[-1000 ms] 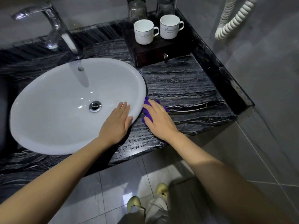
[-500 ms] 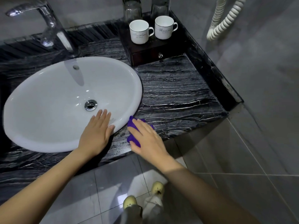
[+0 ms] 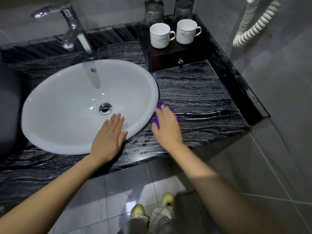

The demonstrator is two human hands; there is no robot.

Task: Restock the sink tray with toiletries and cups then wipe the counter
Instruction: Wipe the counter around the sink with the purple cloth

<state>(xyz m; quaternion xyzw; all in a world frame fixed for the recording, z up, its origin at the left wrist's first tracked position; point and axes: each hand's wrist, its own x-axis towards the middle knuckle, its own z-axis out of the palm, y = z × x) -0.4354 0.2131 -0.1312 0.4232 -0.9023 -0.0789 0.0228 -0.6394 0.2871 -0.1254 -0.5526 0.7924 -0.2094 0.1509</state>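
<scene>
So the right hand (image 3: pixel 166 127) is lying flat on a small purple cleaning cloth (image 3: pixel 155 122), pressing it onto the black white-veined marble counter (image 3: pixel 194 92) just beside the right rim of the round white ceramic sink (image 3: pixel 76 107). The fingers look straight and close together on top of the cloth, not curled round it, but that hand is motion-blurred, so I can't tell much finer than that. Only bits of purple poke out around the fingers, on the sink side and the far side.

The left hand (image 3: pixel 109 137) rests palm down on the near rim of the sink. Its fingers are straight, held together and pointing into the bowl toward the chrome drain (image 3: pixel 105 108), with the thumb out along the rim.

At the back right corner there's a dark wooden tray box with a little drawer knob (image 3: pixel 168 59). Two white mugs with handles (image 3: pixel 159 35) stand side by side on top, and two clear glasses (image 3: pixel 154 10) stand right behind them against the wall. A chrome faucet (image 3: pixel 72 29) stands behind the sink, with its spout pointing left. A cream coiled cord (image 3: pixel 253 26) hangs on the grey wall at the right. Down below you can see grey floor tiles (image 3: pixel 84 208) and a pair of pale yellow shoes (image 3: pixel 138 211).
</scene>
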